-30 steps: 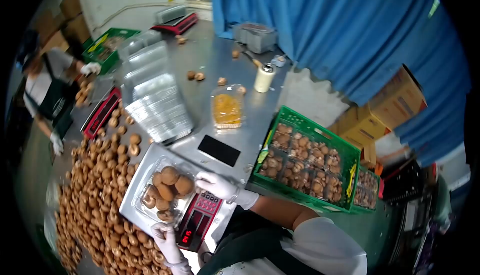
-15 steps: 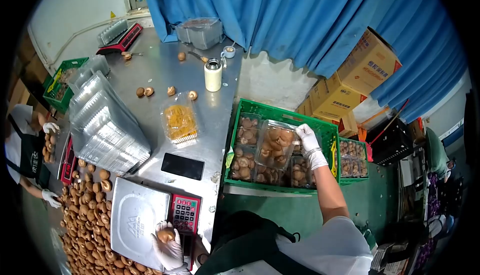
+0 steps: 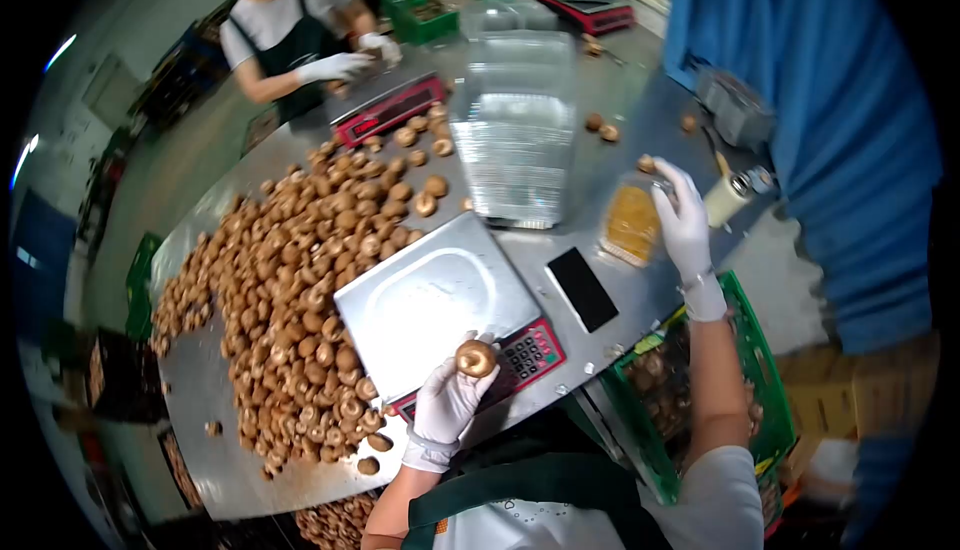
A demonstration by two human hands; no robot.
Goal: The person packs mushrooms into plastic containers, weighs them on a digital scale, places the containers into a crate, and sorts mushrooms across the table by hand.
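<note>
My left hand (image 3: 446,408), in a white glove, is closed round a brown mushroom (image 3: 476,358), cap up, over the near edge of the scale (image 3: 440,295). The metal pan of the scale is bare, and its red keypad (image 3: 527,354) lies just right of the mushroom. My gloved right hand (image 3: 684,228) reaches across the table with finger and thumb apart. Its fingertips are at the upper right corner of a clear plastic box (image 3: 632,222) with yellow-orange contents. Another mushroom (image 3: 646,164) lies just beyond those fingertips.
A big mushroom heap (image 3: 300,290) covers the left of the table. Stacked clear trays (image 3: 515,140), a black phone (image 3: 582,290) and a cream bottle (image 3: 727,200) stand around. A green crate (image 3: 765,380) sits right. Across the table, a person (image 3: 300,45) works at another red scale (image 3: 390,110).
My right hand has left the clear box of mushrooms in the green crate and moved to the yellow-filled box. The view has swung left. My left hand still holds a mushroom.
</note>
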